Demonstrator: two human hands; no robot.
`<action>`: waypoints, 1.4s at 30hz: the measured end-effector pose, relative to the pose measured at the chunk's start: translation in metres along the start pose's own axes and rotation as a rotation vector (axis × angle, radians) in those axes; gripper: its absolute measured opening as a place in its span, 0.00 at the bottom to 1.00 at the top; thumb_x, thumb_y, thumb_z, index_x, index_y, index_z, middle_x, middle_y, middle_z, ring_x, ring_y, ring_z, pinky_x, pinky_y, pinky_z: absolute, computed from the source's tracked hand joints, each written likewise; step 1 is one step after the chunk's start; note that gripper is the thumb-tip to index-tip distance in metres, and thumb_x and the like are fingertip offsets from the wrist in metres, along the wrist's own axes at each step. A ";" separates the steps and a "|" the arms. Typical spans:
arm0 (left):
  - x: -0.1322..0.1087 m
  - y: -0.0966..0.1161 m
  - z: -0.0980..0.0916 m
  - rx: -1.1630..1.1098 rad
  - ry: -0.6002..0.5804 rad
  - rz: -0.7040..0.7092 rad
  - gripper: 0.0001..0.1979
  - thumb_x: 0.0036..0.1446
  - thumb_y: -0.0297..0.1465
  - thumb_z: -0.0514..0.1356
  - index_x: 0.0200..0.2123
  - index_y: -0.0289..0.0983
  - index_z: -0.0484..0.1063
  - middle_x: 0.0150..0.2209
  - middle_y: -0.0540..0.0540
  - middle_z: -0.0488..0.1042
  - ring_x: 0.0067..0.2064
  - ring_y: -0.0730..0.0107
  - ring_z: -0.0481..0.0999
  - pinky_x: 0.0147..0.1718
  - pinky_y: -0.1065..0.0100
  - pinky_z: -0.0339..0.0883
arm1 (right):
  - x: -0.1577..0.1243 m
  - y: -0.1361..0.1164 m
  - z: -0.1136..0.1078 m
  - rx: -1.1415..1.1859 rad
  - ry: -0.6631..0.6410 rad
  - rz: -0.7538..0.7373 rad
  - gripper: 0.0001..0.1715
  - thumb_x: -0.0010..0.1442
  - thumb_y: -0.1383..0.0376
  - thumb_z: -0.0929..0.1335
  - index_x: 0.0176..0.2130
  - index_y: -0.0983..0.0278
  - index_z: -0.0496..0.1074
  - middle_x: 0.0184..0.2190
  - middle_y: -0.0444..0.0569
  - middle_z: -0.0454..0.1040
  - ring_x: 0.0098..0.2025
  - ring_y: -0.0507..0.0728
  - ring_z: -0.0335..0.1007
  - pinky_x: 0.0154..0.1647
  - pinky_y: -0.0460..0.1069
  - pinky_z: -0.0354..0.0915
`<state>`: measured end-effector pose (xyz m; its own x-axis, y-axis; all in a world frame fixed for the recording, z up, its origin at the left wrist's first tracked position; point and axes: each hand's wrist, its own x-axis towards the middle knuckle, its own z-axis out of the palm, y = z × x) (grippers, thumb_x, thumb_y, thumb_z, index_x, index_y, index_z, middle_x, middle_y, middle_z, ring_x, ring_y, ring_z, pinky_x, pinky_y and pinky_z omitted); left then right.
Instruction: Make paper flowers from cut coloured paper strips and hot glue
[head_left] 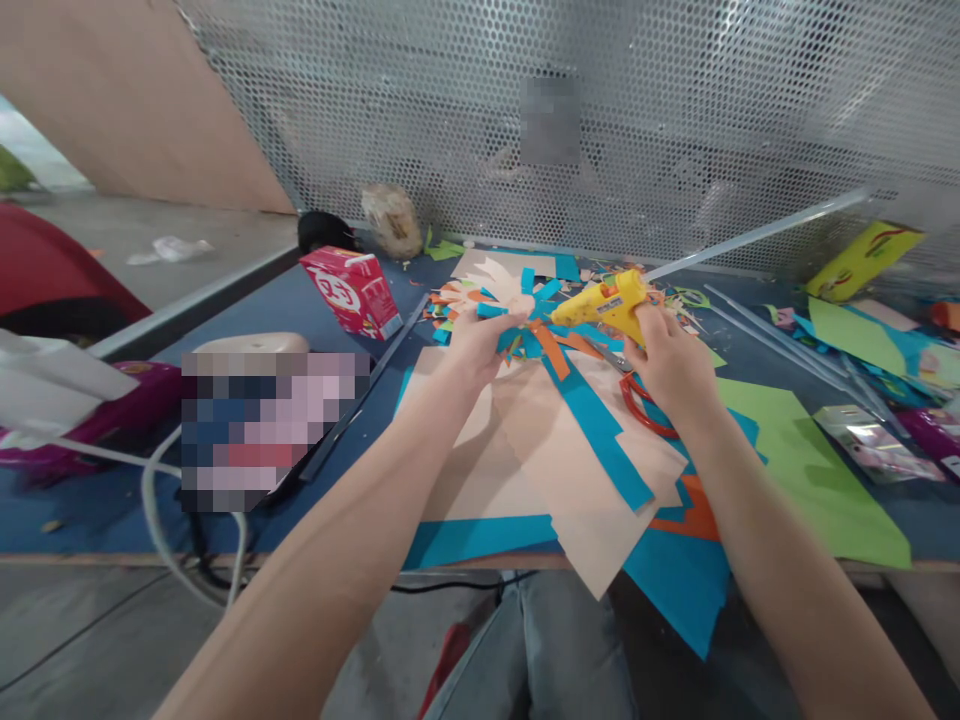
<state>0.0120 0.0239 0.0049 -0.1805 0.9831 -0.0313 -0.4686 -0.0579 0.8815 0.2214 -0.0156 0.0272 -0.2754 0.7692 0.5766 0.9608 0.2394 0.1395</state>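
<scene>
My right hand (673, 362) is wrapped round the handle of a yellow hot glue gun (600, 302). A long clear glue stick (757, 236) runs out of its back, and its nozzle points left. Just left of the nozzle, my left hand (480, 342) pinches a blue paper cut-out (531, 345) with strips like petals; the fingertips are partly hidden. An orange paper strip (553, 352) and a long blue paper strip (606, 432) lie below it. Close under my right hand rest scissors with red handles (646, 408). Cream paper sheets (480, 450) spread beneath both hands.
A red box (351, 292) stands at the left, near a blurred-out flat item (274, 430) and a white cable (154, 490). Green paper (817, 480), loose glue sticks (787, 345) and a yellow box (862, 262) are at the right. A perforated metal panel (450, 120) closes off the back.
</scene>
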 end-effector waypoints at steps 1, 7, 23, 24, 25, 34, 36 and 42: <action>0.000 0.000 0.000 -0.002 -0.003 -0.001 0.15 0.28 0.22 0.67 0.18 0.35 0.63 0.20 0.52 0.70 0.26 0.71 0.73 0.25 0.71 0.66 | 0.000 0.000 0.000 -0.001 0.005 0.003 0.18 0.59 0.63 0.57 0.49 0.64 0.62 0.42 0.58 0.70 0.36 0.59 0.68 0.25 0.48 0.56; -0.004 0.002 0.004 0.012 0.011 -0.033 0.13 0.29 0.20 0.66 0.18 0.35 0.64 0.20 0.52 0.70 0.24 0.73 0.72 0.25 0.71 0.67 | 0.000 -0.001 0.000 -0.012 0.029 0.000 0.18 0.59 0.62 0.58 0.47 0.66 0.63 0.42 0.58 0.70 0.34 0.59 0.68 0.23 0.47 0.52; -0.005 0.002 0.005 0.018 0.032 0.008 0.12 0.28 0.20 0.66 0.17 0.34 0.64 0.19 0.51 0.70 0.24 0.73 0.71 0.25 0.72 0.67 | 0.000 0.001 0.001 0.060 0.056 0.022 0.19 0.59 0.60 0.61 0.48 0.65 0.63 0.42 0.57 0.72 0.36 0.59 0.69 0.24 0.47 0.54; -0.005 0.002 0.005 0.016 0.036 0.014 0.12 0.28 0.20 0.66 0.16 0.34 0.64 0.19 0.52 0.70 0.23 0.74 0.71 0.25 0.72 0.66 | 0.000 0.002 0.001 0.088 0.067 0.035 0.19 0.58 0.60 0.61 0.48 0.65 0.63 0.42 0.57 0.72 0.36 0.60 0.69 0.24 0.47 0.55; -0.005 0.002 0.005 0.016 0.040 0.019 0.12 0.28 0.20 0.65 0.16 0.34 0.63 0.18 0.52 0.70 0.23 0.74 0.71 0.24 0.73 0.66 | 0.000 0.002 0.002 0.122 0.085 0.053 0.19 0.58 0.59 0.61 0.48 0.64 0.63 0.42 0.57 0.71 0.37 0.60 0.69 0.25 0.47 0.57; -0.006 0.005 0.008 -0.102 0.123 -0.029 0.11 0.34 0.17 0.63 0.20 0.34 0.65 0.20 0.52 0.72 0.21 0.76 0.72 0.19 0.77 0.65 | 0.004 0.012 0.007 0.440 0.170 0.400 0.24 0.49 0.52 0.67 0.42 0.64 0.64 0.39 0.54 0.72 0.40 0.62 0.69 0.38 0.54 0.65; -0.005 0.006 0.008 -0.143 0.135 -0.078 0.10 0.39 0.16 0.61 0.22 0.34 0.66 0.21 0.52 0.73 0.21 0.77 0.72 0.19 0.78 0.65 | 0.005 0.022 0.012 0.451 0.106 0.518 0.24 0.51 0.51 0.65 0.41 0.65 0.65 0.36 0.54 0.73 0.39 0.62 0.69 0.38 0.55 0.65; -0.008 0.012 0.008 -0.200 0.042 -0.258 0.07 0.48 0.16 0.56 0.26 0.32 0.68 0.23 0.49 0.74 0.20 0.78 0.73 0.20 0.80 0.69 | 0.001 0.051 0.030 0.303 -0.084 0.741 0.27 0.52 0.54 0.64 0.45 0.70 0.66 0.39 0.61 0.73 0.42 0.65 0.71 0.40 0.55 0.64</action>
<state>0.0151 0.0172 0.0198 -0.0672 0.9621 -0.2641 -0.6634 0.1547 0.7321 0.2694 0.0148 0.0110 0.4175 0.8304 0.3691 0.8478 -0.2097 -0.4871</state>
